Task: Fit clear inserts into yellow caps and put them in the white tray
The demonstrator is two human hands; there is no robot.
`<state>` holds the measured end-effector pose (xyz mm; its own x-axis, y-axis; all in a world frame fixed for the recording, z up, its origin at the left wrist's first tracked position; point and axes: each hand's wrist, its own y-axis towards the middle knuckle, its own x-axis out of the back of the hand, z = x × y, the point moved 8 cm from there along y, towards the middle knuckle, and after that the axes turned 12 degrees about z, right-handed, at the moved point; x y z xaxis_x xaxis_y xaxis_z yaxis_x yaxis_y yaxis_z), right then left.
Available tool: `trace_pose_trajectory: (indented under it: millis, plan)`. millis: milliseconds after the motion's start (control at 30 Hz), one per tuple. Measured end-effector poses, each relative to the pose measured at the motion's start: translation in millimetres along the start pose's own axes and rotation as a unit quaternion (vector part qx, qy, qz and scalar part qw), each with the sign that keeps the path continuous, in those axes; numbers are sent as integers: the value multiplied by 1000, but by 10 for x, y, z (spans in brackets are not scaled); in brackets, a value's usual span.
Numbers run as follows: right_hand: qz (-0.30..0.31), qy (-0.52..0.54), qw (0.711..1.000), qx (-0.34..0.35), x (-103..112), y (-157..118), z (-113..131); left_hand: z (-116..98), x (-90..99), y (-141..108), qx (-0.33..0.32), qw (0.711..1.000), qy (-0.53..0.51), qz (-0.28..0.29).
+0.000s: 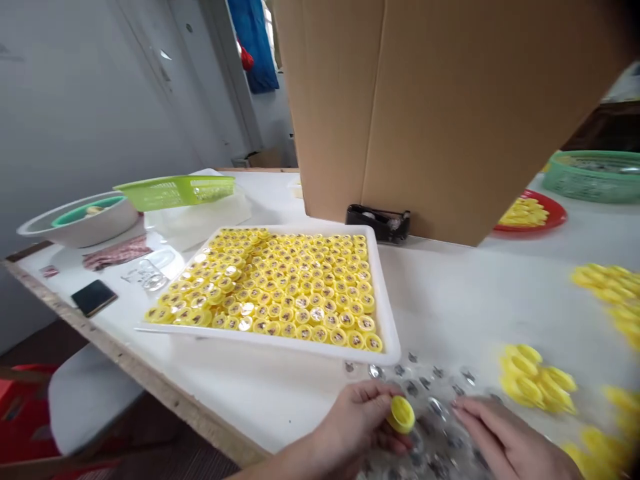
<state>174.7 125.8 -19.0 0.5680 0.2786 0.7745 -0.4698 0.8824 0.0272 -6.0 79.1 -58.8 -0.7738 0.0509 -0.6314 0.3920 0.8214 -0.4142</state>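
Note:
Low in the head view, my left hand (357,423) pinches a yellow round cap (401,415) between thumb and fingers, its hollow side tilted up towards me. My right hand (510,433) is to the right of it, thumb and index fingertips drawn together over the clear round stickers (435,407) with small dark pictures. Whether a sticker is between those fingertips is too small to tell. Beyond my hands stands a white tray (387,320) packed with rows of yellow caps (300,300) bearing dark pictures. A pile of plain yellow caps (535,380) lies beside my right hand.
A large cardboard box (425,113) rises behind the tray, with a black tape dispenser (379,223) at its foot. At left are a green basket (175,192), a grey basin (100,227) and a phone (94,297). A red plate (555,217) holds yellow pieces at right.

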Motion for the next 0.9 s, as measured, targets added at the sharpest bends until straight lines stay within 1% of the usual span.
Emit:
trace_pose_trajectory:
  millis: [33, 67, 133, 167, 233, 267, 333, 433, 500, 600, 700, 800, 900]
  plan:
    - [15, 57, 997, -47, 20, -32, 41, -25, -33, -10, -7, 1000, -5, 2]
    - [32, 131, 987, -86, 9, -62, 106, -48, -65, -20, -12, 1000, -9, 4]
    - [74, 271, 952, -120, -84, -85, 304, -85, -124, -33, -15, 1000, -8, 12]
    - [100, 323, 934, -115, -149, -73, 417, -97, -150, -35, -13, 1000, -3, 18]
    - [111, 389, 908, -111, -231, -47, 539, -114, -195, -37, -12, 999, 16, 33]
    - [110, 406, 901, -106, -256, -35, 564, -119, -214, -40, -14, 999, 28, 41]
    - [95, 418, 898, -99, -267, -26, 557, -122, -238, -50, -19, 997, 53, 52]
    - [76, 398, 911, -75, -224, -18, 537, -105, -263, -65, -20, 994, 79, 67]
    - [62, 352, 933, -47, -157, -5, 563, -103, -283, -72, -21, 991, 99, 82]
    - [39, 254, 966, 5, -40, 11, 682, -140, -302, -90, -36, 986, 131, 96]
    - [26, 179, 983, 35, 18, 2, 828, -182, -283, -123, -40, 983, 163, 79]
    - [10, 125, 991, 45, 46, -25, 949, -210, -263, -159, -30, 977, 206, 55]
    - [-22, 61, 996, 68, 92, -58, 1069, -232, -262, -186, -23, 966, 254, 42]
